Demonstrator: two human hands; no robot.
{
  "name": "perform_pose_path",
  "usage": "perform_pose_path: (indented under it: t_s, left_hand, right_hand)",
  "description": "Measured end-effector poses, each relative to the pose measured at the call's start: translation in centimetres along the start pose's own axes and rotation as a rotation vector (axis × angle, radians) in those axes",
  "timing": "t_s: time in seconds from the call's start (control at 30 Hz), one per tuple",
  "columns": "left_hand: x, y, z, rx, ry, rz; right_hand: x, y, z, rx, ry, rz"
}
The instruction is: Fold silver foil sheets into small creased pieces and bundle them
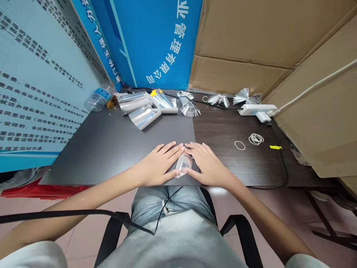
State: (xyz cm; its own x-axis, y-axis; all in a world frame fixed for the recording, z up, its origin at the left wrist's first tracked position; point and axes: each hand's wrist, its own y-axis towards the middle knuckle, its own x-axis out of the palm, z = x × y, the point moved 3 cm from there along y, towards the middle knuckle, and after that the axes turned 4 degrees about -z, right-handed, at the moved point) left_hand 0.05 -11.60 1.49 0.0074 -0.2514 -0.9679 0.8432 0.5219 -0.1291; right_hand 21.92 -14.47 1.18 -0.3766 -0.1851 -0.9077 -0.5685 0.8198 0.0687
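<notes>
A small piece of silver foil (183,164) lies near the front edge of the desk, between my two hands. My left hand (159,163) rests flat with its fingers spread, thumb and fingertips touching the foil's left side. From the other side my right hand (208,163) reaches in, fingers stretched out over the foil's right part and covering some of it. The foil seems creased or folded along its length; its far end is partly hidden under my fingertips.
Curled silver foil sheets (145,115) lie at the back left beside a plastic bottle (97,97). Fringed foil bundles (190,108) and a white power strip (258,109) stand along the back. Rubber bands (256,139) and yellow tape (275,147) lie at right.
</notes>
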Motion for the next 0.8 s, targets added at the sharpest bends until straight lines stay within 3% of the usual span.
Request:
perform_pose_path:
  t_s: [0.27, 0.5, 0.8]
  left_hand:
    - [-0.2, 0.1, 0.2, -0.023, 0.003, 0.01]
    - [-0.4, 0.1, 0.2, -0.036, -0.012, 0.053]
    - [-1.4, 0.1, -0.9, 0.004, -0.081, -0.009]
  right_hand:
    - [0.0, -0.1, -0.1, -0.052, -0.027, 0.076]
    - [0.2, -0.2, -1.3, -0.343, -0.1, 0.016]
    - [0.3, -0.2, -1.2, -0.366, -0.183, -0.033]
